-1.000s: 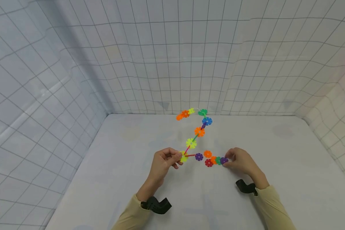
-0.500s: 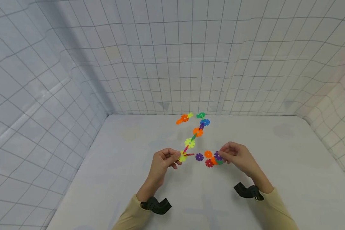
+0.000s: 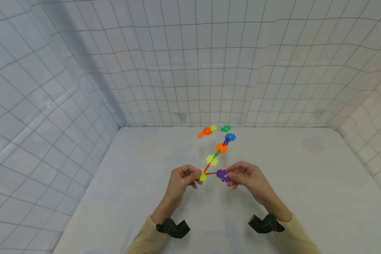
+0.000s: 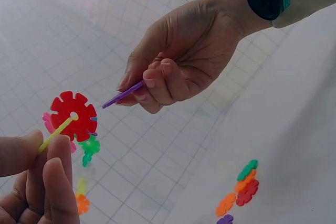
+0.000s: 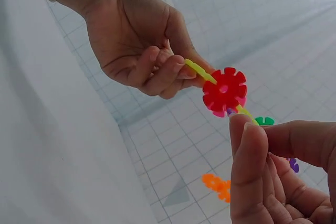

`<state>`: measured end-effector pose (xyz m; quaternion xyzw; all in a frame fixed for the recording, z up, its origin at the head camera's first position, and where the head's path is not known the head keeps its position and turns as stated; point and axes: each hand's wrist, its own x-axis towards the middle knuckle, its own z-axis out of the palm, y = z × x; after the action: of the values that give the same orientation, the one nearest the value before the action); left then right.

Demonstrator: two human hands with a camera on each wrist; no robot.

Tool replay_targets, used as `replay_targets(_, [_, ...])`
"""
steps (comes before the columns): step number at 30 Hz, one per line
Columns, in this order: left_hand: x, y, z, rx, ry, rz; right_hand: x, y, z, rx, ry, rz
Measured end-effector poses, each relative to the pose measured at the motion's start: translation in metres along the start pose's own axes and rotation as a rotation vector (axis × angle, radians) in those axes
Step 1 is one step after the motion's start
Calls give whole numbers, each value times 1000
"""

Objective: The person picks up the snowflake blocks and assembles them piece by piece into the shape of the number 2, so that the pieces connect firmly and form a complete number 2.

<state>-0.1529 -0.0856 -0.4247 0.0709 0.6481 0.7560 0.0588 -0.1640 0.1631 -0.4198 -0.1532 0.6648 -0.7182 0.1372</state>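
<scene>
My left hand [image 3: 185,178] pinches a yellow snowflake disc [image 3: 204,174], the end of a linked chain of coloured discs. Slotted into that yellow piece is a red disc [image 4: 73,116], which juts right and looks edge-on from the head. Another chain branch climbs away through a second yellow disc [image 3: 212,160], an orange one [image 3: 221,148] and a blue one [image 3: 230,137], then curls left. Between thumb and fingers my right hand [image 3: 246,178] holds a purple disc [image 4: 122,95]. Its edge points at the red disc, a small gap apart in the left wrist view.
Loose discs lie on the white table [image 3: 130,197]: a green one [image 4: 247,170], a red one [image 4: 248,192], an orange one [image 4: 226,204] and a purple one [image 4: 224,219]. My right hand mostly hides them in the head view. Gridded white sheeting [image 3: 190,70] encloses the back and sides.
My right hand has picked the purple disc up from the right end of the loose discs and brought it left to the red disc. The left hand stays nearly still, the chain swaying slightly.
</scene>
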Motion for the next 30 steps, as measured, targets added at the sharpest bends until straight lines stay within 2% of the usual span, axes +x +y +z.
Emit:
replay_targets(7, [0, -1, -1, 17, -15, 0, 2, 0, 8, 15, 29, -12])
replay_targets(19, [0, -4, 0, 43, -62, 13, 1, -1, 10, 20, -5, -16])
replay_targets(30, [-1, -5, 2, 4, -42, 21, -2, -1, 16, 61, 5, -10])
